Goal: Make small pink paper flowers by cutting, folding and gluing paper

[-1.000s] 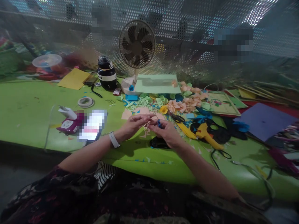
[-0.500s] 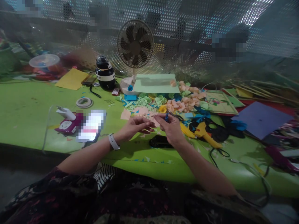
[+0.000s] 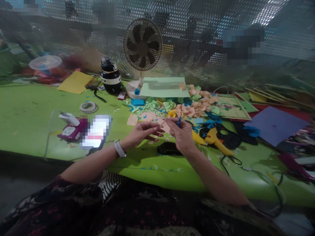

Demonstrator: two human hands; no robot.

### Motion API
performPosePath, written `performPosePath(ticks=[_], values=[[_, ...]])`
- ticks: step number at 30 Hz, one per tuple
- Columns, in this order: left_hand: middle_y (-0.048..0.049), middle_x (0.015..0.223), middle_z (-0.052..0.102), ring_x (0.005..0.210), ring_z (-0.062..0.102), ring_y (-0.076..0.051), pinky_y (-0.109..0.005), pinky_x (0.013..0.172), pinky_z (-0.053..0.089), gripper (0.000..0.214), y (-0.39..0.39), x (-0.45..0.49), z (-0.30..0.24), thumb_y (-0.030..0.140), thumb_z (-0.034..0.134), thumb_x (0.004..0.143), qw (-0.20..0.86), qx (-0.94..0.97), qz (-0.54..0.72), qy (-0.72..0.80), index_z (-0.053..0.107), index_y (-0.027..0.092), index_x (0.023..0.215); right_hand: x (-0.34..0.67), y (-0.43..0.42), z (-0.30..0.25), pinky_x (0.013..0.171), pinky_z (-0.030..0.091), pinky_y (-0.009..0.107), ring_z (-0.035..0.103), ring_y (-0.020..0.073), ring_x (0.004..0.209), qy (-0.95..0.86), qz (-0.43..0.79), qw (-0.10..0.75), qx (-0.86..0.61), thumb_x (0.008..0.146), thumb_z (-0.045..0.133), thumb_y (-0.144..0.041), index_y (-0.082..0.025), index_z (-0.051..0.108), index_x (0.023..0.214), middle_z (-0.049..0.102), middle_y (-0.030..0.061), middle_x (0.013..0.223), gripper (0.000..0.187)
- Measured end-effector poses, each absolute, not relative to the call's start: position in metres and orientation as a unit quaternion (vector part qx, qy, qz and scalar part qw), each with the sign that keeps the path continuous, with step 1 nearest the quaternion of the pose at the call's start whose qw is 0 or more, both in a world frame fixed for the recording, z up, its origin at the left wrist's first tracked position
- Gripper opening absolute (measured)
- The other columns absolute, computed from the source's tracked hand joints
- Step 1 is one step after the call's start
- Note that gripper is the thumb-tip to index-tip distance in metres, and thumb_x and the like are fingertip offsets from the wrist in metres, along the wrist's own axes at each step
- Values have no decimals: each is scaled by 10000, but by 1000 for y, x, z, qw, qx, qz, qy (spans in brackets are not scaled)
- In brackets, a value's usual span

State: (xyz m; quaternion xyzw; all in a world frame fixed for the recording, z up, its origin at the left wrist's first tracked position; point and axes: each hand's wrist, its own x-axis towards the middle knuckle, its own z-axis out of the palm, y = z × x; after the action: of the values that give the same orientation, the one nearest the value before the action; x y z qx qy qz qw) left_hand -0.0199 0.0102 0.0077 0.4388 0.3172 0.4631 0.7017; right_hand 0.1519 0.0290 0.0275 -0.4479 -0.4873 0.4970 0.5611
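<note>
My left hand [image 3: 146, 133] wears a white wristband and reaches in with thumb and fingers drawn together. A small pale sliver shows at its fingertips; what it is cannot be made out. My right hand [image 3: 183, 136] is closed on a small blue piece with a thin stem [image 3: 179, 122] pointing up. The fingertips of both hands nearly meet above pink paper squares [image 3: 150, 116]. Below the hands lies a black oblong object [image 3: 169, 148]. Just beyond them are a yellow paper piece [image 3: 171, 113] and a heap of peach paper pieces [image 3: 197, 108].
A yellow glue gun [image 3: 219, 144] with a cord lies right of my right hand. To the left are a phone [image 3: 95, 132], a purple power strip [image 3: 73, 131] and a tape roll [image 3: 88, 107]. A fan [image 3: 142, 47] and black bottle [image 3: 110, 80] stand behind on the green table [image 3: 29, 121].
My right hand has shifted slightly to the right, and the blue piece has turned more upright, its thin stem showing more. My left hand stays almost in place.
</note>
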Motion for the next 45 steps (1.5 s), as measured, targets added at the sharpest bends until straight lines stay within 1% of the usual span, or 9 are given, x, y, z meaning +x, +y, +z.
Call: performPosePath(ticks=[7, 16, 18, 20, 23, 26, 31, 38, 45], values=[[-110, 973, 773, 833, 742, -197, -305, 699, 595, 291, 11, -20, 6, 389, 801, 767, 699, 441, 466, 317, 736, 158, 931, 151, 29, 26, 442, 228, 232, 279, 45, 464, -473, 507, 568, -444, 614, 829, -433, -182, 702, 743, 454, -80, 530, 309], [-79, 884, 774, 761, 742, -159, -248, 650, 601, 310, 9, -17, 7, 380, 834, 726, 697, 429, 474, 324, 725, 135, 882, 148, 28, 23, 446, 222, 235, 262, 47, 461, -477, 499, 569, -447, 604, 831, -486, -183, 673, 744, 421, -84, 534, 369], [-74, 865, 772, 768, 742, -167, -258, 650, 605, 322, 11, -18, 8, 381, 840, 717, 693, 420, 486, 326, 715, 133, 879, 151, 29, 24, 455, 239, 239, 274, 58, 471, -506, 492, 549, -448, 622, 818, -533, -186, 671, 755, 400, -83, 536, 400], [-71, 847, 770, 765, 741, -171, -264, 641, 604, 334, 14, -20, 8, 382, 839, 717, 682, 412, 504, 333, 708, 132, 895, 157, 29, 29, 473, 264, 246, 307, 73, 489, -566, 463, 513, -450, 697, 751, -606, -188, 669, 757, 403, -71, 549, 430], [-57, 806, 760, 703, 723, -149, -258, 620, 596, 328, 19, -25, 7, 372, 836, 716, 651, 409, 537, 347, 708, 132, 899, 165, 28, 37, 534, 317, 263, 417, 110, 551, -694, 357, 427, -456, 870, 522, -677, -185, 667, 741, 478, -24, 585, 529], [-37, 769, 746, 658, 702, -127, -246, 605, 590, 314, 22, -28, 6, 363, 832, 717, 625, 417, 558, 352, 711, 138, 901, 169, 27, 39, 573, 323, 273, 484, 132, 590, -786, 241, 336, -460, 960, 380, -623, -183, 620, 676, 541, 11, 612, 575], [-42, 770, 748, 653, 704, -128, -241, 602, 588, 304, 20, -28, 5, 372, 828, 717, 626, 427, 551, 349, 718, 147, 889, 167, 28, 30, 563, 277, 278, 447, 127, 557, -828, 127, 284, -467, 988, 374, -524, -189, 514, 628, 524, 11, 594, 511], [-74, 791, 768, 650, 721, -151, -274, 627, 602, 337, 20, -27, 5, 403, 841, 698, 621, 453, 537, 347, 737, 136, 875, 170, 30, 30, 584, 304, 279, 513, 147, 602, -838, 124, 260, -463, 987, 364, -506, -186, 554, 638, 589, 39, 637, 510], [-78, 781, 773, 622, 721, -141, -265, 631, 606, 326, 18, -27, 7, 423, 846, 689, 601, 481, 533, 353, 746, 138, 811, 170, 28, 34, 570, 290, 280, 465, 128, 560, -838, 172, 261, -447, 971, 379, -497, -187, 524, 605, 533, 13, 582, 502]])
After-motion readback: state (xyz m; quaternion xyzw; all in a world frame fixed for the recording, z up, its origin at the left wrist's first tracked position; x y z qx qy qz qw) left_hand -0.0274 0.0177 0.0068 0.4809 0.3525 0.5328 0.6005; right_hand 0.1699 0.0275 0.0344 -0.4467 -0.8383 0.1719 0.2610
